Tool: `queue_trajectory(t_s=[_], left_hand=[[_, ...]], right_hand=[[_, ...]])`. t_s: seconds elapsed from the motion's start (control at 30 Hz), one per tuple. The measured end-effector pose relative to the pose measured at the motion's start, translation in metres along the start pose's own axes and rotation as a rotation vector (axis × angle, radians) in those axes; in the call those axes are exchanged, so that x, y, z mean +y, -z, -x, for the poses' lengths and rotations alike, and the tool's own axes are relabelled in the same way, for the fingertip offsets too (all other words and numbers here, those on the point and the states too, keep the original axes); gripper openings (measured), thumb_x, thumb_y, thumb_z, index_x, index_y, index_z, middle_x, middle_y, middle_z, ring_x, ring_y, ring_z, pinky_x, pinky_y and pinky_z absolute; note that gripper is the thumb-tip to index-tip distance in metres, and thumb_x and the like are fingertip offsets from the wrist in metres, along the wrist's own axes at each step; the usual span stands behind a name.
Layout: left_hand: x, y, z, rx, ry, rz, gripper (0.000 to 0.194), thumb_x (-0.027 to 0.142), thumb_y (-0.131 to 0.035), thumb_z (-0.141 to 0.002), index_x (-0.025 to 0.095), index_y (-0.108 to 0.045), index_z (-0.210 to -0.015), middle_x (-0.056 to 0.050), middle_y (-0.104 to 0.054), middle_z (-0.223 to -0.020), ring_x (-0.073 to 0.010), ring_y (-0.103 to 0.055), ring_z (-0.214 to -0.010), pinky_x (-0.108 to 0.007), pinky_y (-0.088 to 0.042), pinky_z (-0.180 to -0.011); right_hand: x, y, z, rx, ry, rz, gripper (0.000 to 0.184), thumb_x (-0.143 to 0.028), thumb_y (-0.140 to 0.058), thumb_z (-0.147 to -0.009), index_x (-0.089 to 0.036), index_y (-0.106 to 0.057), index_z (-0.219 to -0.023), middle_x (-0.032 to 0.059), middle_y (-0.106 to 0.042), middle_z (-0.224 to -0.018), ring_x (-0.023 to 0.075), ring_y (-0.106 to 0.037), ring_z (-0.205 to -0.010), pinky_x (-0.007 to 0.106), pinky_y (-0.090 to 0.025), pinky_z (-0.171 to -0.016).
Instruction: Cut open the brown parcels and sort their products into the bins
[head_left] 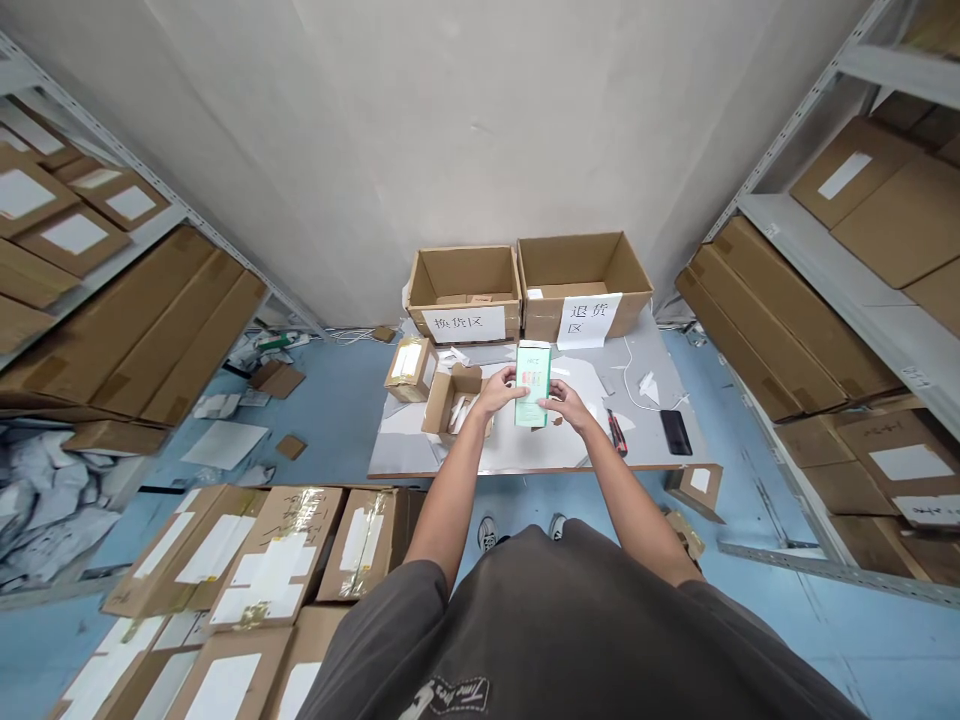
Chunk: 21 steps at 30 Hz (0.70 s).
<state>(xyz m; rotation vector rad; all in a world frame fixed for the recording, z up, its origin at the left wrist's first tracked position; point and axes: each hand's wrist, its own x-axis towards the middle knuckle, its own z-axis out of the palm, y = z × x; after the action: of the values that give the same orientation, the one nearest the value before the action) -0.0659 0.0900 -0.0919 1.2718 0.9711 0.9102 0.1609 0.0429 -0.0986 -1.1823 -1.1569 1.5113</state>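
Observation:
A mint-green printed box is held upright above the table between both my hands. My left hand grips its left side, thumb across the front. From the right, my right hand closes on the lower right edge, thumb also on the front face. Just left of my left hand stands an opened small carton with white pieces inside. Beyond it sits a closed carton with a white label. A red and black box cutter lies on the table right of my right hand.
Two large open cartons with paper signs, the left and the right, stand at the table's back. A black phone lies near the right edge. Stacked cartons stand at lower left; loaded shelves flank both sides.

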Motion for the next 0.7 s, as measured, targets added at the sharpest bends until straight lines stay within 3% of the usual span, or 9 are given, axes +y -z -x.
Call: queue_trajectory(t_s=[0.2,0.33,0.53,0.7], left_hand=[[-0.005,-0.003,0.002,-0.028,0.023,0.071,0.077,0.046,-0.098,-0.065,0.016,-0.071,-0.131,-0.015,-0.076,-0.133,-0.0341,-0.068,-0.125,-0.049,-0.052,-0.111],[-0.004,-0.009,0.006,0.001,0.022,0.063,0.081,0.047,-0.097,-0.069,0.017,-0.068,-0.138,-0.015,-0.074,-0.134,-0.0324,-0.068,-0.125,-0.049,-0.052,-0.112],[0.004,-0.041,0.018,0.347,0.061,-0.209,0.112,0.042,-0.101,-0.064,0.020,-0.048,-0.160,-0.018,-0.067,-0.139,-0.0315,-0.068,-0.119,-0.044,-0.055,-0.102],[0.013,-0.070,0.016,0.480,0.059,-0.400,0.111,0.041,-0.101,-0.061,0.023,-0.047,-0.157,-0.018,-0.064,-0.148,-0.0363,-0.062,-0.135,-0.044,-0.050,-0.109]], right_hand=[[-0.003,-0.007,0.003,0.024,-0.076,0.025,0.061,-0.042,-0.094,-0.062,-0.024,-0.062,-0.111,0.0095,-0.076,-0.115,0.0271,-0.069,-0.099,0.031,-0.056,-0.068],[0.006,-0.009,0.000,0.102,-0.049,0.000,0.064,-0.046,-0.093,-0.059,-0.025,-0.060,-0.110,0.0085,-0.077,-0.112,0.0272,-0.070,-0.096,0.034,-0.059,-0.071],[0.026,-0.012,-0.011,0.258,0.071,0.098,0.066,-0.057,-0.086,-0.059,-0.026,-0.055,-0.108,0.0079,-0.075,-0.106,0.0277,-0.071,-0.096,0.040,-0.062,-0.078],[0.040,-0.019,-0.015,0.408,0.125,0.345,0.062,-0.052,-0.077,-0.061,-0.026,-0.054,-0.113,0.0061,-0.076,-0.107,0.0268,-0.072,-0.097,0.038,-0.061,-0.085]])
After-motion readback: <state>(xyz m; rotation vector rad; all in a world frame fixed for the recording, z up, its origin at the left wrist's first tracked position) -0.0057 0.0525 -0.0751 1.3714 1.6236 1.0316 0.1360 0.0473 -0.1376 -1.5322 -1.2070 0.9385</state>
